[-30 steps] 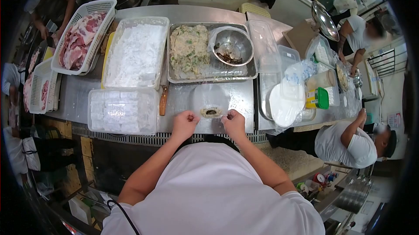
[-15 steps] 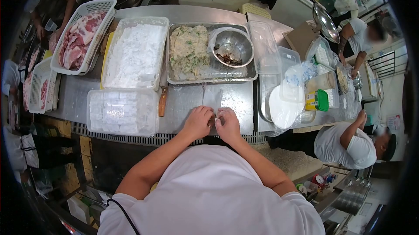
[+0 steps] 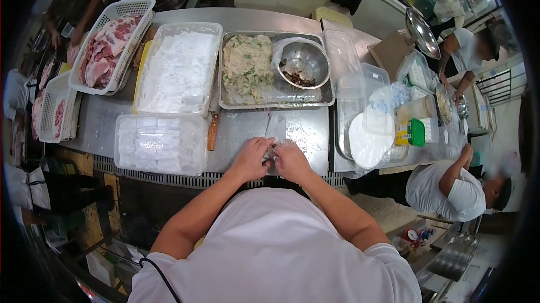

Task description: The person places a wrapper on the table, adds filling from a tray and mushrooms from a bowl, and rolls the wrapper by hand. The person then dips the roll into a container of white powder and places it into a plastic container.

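My left hand (image 3: 251, 158) and my right hand (image 3: 292, 160) meet over the steel table near its front edge, fingers bent and pinched together. Between them is a thin, translucent whitish wrapper (image 3: 275, 129), part of it lying on the steel beyond the fingertips. Clear film-like material shows around my right fingers. Whatever is inside the fold is hidden by my hands. Just ahead, a metal tray (image 3: 278, 105) holds pale minced filling (image 3: 246, 66) with green bits and a steel bowl (image 3: 304, 63) with dark scraps. A wooden-handled tool (image 3: 213, 131) lies left of my hands.
Left of me stand a lidded plastic box (image 3: 161, 144) of white pieces, a tub of white powder (image 3: 179, 69) and a white basket (image 3: 147, 6) of raw meat. Clear containers, a white round lid (image 3: 364, 141) and a green-lidded tub (image 3: 416, 132) crowd the right. Other people work at both sides.
My fingers have closed in around the wrapper and shifted slightly. Less of the sheet shows flat on the table. The whole view has moved a little with my head.
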### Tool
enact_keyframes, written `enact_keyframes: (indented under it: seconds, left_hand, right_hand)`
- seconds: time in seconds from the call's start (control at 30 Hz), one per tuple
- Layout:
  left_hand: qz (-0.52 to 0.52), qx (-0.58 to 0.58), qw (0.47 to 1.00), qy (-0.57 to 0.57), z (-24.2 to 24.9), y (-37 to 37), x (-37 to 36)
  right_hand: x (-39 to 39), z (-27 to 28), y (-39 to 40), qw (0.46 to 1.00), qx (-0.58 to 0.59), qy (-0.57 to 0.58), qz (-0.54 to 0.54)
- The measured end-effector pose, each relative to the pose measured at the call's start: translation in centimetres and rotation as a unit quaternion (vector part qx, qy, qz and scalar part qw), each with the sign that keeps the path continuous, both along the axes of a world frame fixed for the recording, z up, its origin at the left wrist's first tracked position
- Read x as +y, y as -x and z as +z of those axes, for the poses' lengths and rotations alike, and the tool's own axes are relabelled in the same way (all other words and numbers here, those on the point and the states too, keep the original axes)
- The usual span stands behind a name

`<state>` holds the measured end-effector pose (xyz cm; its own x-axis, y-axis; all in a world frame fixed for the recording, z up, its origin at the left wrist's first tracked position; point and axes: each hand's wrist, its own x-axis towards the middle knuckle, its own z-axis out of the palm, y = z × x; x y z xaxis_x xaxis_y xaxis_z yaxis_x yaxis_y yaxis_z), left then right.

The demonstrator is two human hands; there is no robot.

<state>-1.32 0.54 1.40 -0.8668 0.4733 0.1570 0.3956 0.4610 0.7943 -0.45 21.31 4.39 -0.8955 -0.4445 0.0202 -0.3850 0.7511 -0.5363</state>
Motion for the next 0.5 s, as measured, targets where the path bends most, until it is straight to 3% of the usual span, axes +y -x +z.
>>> enact_keyframes:
  seconds: [0.07, 0.27, 0.37, 0.5]
  left_hand:
    - [-0.031, 0.023, 0.997, 0.071, 1.0, 0.1, -0.4]
    - [-0.112, 0.041, 0.983, 0.137, 1.5, -0.4, -2.3]
    - [-0.114, 0.055, 0.986, 0.110, 1.8, -1.7, -2.8]
    - [-0.125, 0.090, 0.982, 0.112, 0.1, -3.0, -2.6]
  right_hand:
    - [0.1, 0.9, 0.0, 1.000, -0.017, -0.024, 0.011]
    - [1.7, 2.4, -2.0, 0.992, 0.024, 0.087, -0.086]
    - [2.5, 3.6, -3.4, 0.996, -0.033, 0.039, -0.069]
    - [1.7, 1.4, -5.7, 0.999, 0.027, -0.038, 0.006]
